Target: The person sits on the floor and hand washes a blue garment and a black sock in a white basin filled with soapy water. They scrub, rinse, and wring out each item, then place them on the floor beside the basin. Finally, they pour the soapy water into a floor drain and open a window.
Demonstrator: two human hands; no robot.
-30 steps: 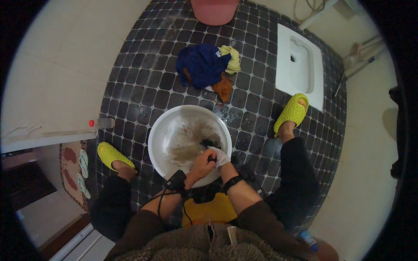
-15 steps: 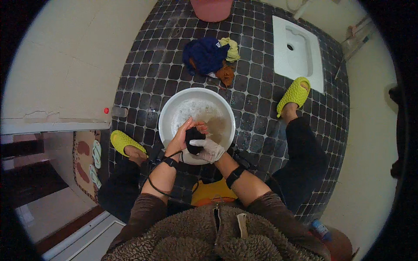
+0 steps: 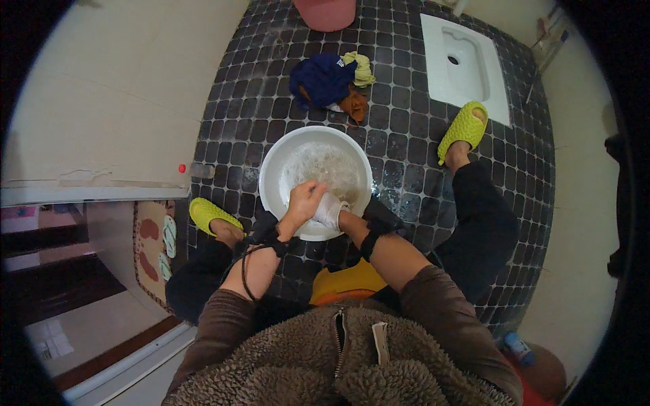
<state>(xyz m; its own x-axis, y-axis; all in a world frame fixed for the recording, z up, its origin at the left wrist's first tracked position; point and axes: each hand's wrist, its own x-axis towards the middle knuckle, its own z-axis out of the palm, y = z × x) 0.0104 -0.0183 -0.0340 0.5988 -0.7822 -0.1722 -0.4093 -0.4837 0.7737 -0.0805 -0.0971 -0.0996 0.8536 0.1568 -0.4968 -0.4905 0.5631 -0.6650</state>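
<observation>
The person squats over a white basin (image 3: 284,152) that stands on the dark tiled floor (image 3: 406,142). Both hands meet at the near rim of the basin. The left hand (image 3: 305,201) is closed around a white cloth (image 3: 330,210) from above. The right hand (image 3: 338,215) is mostly hidden beneath the cloth, so its grip cannot be told for certain, but it appears wrapped in or pressed against the fabric.

Progress, as a judgement: washing is under way. The basin holds cloudy, foamy water (image 3: 325,166), which suggests the cloth has already been soaped and is being rubbed or wrung. Rinsing is not yet shown.

The cloth looks small, pale and wet, bunched into a lump between the hands, held at the basin's near edge just above the water.

Beyond the basin, on its far side, lies a pile of clothes (image 3: 328,81) in blue, yellow and orange, apparently unwashed. Green slippers (image 3: 462,128) sit on either side of the basin.
</observation>
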